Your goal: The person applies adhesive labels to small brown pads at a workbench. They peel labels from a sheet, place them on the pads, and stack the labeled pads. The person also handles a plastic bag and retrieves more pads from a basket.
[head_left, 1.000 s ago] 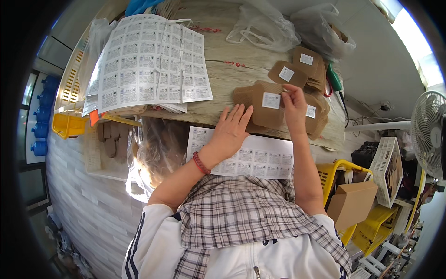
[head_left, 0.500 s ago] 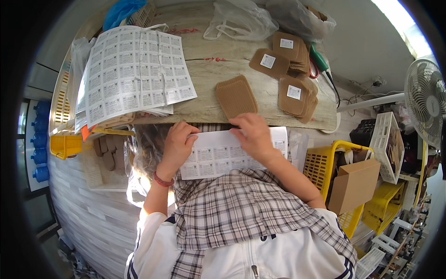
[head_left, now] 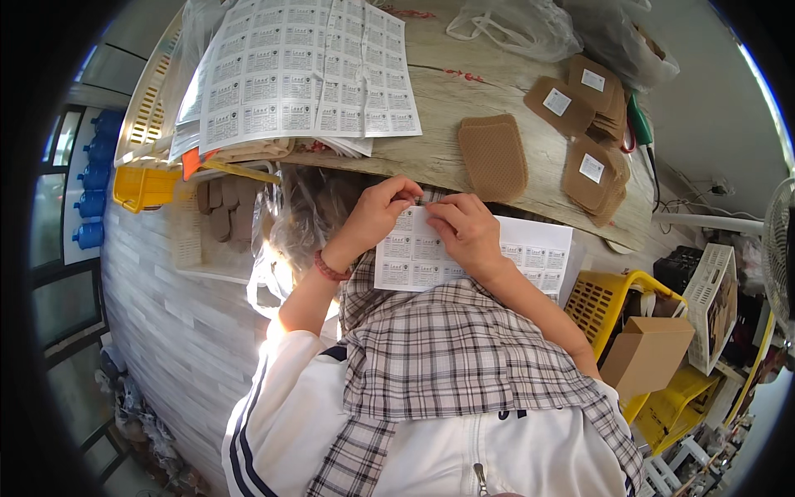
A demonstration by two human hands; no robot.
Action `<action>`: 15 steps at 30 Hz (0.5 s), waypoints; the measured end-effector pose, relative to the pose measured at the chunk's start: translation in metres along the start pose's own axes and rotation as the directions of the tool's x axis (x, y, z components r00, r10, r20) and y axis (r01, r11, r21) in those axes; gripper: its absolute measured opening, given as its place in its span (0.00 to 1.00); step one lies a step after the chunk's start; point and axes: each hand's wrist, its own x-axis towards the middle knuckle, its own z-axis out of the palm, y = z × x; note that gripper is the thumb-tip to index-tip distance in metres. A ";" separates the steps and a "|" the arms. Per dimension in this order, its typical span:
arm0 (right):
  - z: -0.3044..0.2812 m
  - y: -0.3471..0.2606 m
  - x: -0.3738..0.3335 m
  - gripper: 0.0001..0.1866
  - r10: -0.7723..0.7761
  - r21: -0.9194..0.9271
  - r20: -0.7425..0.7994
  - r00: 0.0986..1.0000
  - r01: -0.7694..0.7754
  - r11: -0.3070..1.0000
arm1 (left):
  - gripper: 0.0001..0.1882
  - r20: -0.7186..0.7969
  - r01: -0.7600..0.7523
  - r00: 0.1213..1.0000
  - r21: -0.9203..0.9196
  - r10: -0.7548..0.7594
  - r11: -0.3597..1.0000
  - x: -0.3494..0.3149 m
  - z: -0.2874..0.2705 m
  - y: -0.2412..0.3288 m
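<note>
A white sheet of printed labels point(head_left: 530, 253) lies across my lap on a checked apron point(head_left: 447, 340), just below the table's near edge. My left hand point(head_left: 383, 215) has its fingers pinched at the sheet's upper left edge. Close beside it, my right hand point(head_left: 468, 232) reaches over the sheet, thumb and fingers closed at the same edge. Whether a single label is between the fingertips is too small to tell. On the table just beyond my right hand lies a short stack of brown, textured, rounded pads point(head_left: 493, 157) without labels on top.
Brown pads with white labels point(head_left: 590, 170) are piled at the table's right, near a green-handled tool point(head_left: 638, 120). A large stack of label sheets point(head_left: 306, 74) covers the left. Yellow basket point(head_left: 609, 306) and cardboard box point(head_left: 646, 356) stand right; a crate with brown pieces point(head_left: 219, 211) stands left.
My view has shifted, so the table sits further up and right. My right hand has moved left along the sheet's top edge, and its fingertips now nearly meet my left hand's.
</note>
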 end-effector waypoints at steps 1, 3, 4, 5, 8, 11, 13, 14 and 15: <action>0.002 -0.002 0.001 0.12 0.009 0.009 0.003 1.000 -0.009 1.000 | 0.12 0.000 -0.009 1.000 -0.019 0.009 1.000 0.000 0.000 -0.001; 0.005 -0.004 0.003 0.12 0.009 0.035 0.005 1.000 -0.009 0.999 | 0.13 0.013 -0.018 1.000 -0.051 0.018 0.999 0.001 0.000 -0.005; 0.007 -0.005 0.004 0.12 0.009 0.048 0.005 1.000 -0.009 0.999 | 0.14 0.024 -0.013 1.000 -0.061 0.014 0.998 0.000 0.000 -0.007; 0.008 -0.005 0.005 0.11 -0.007 0.049 0.000 1.000 0.007 0.999 | 0.15 0.037 -0.009 0.999 -0.072 0.012 0.997 0.001 0.000 -0.007; 0.010 -0.006 0.005 0.11 -0.048 0.048 -0.013 0.999 0.048 0.998 | 0.15 0.044 -0.001 0.999 -0.077 0.005 0.997 0.002 -0.002 -0.007; 0.010 -0.007 0.004 0.10 -0.072 0.050 -0.012 0.997 0.072 0.996 | 0.14 0.060 0.017 0.998 -0.071 -0.013 0.997 -0.001 -0.004 -0.010; 0.010 -0.006 0.004 0.10 -0.080 0.069 -0.006 0.997 0.080 0.994 | 0.14 0.040 0.014 0.999 -0.089 -0.010 0.996 -0.001 -0.002 -0.008; 0.011 -0.006 0.004 0.10 -0.042 0.115 -0.010 0.999 0.043 0.992 | 0.14 0.030 0.011 1.000 -0.098 -0.008 0.995 -0.001 -0.001 -0.007; 0.013 -0.005 0.002 0.10 -0.004 0.161 -0.012 1.000 0.006 0.987 | 0.14 0.023 0.014 1.000 -0.094 -0.012 0.996 -0.002 -0.001 -0.008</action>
